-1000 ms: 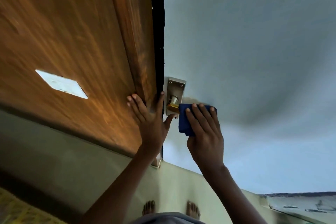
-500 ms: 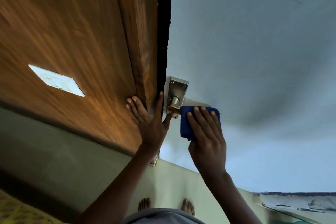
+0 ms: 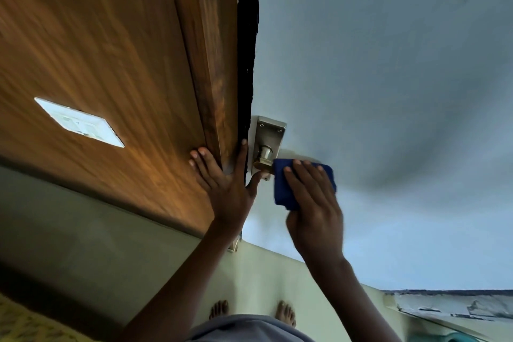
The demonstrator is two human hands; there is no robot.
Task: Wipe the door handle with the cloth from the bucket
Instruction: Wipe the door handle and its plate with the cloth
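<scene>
The metal door handle [image 3: 265, 154] sits on a silver backplate [image 3: 270, 130] fixed to the pale blue-grey door [image 3: 388, 78]. A folded dark blue cloth [image 3: 283, 189] covers the handle's lever, and my right hand [image 3: 313, 203] presses it there with fingers spread over it. My left hand [image 3: 224, 180] lies flat with fingers apart against the wooden door frame [image 3: 213, 50], its thumb reaching the lower edge of the backplate. The lever itself is hidden under the cloth. The bucket is not in view.
A wood-grain wall panel [image 3: 97, 50] with a white switch plate [image 3: 79, 122] fills the left. Below is a pale floor with my bare feet [image 3: 252, 311]. A worn, peeling surface [image 3: 449, 305] lies at the lower right.
The view has shifted slightly, so handle and hands sit a little further right. My right hand with the cloth has slid a little along the handle. The left hand stays on the frame.
</scene>
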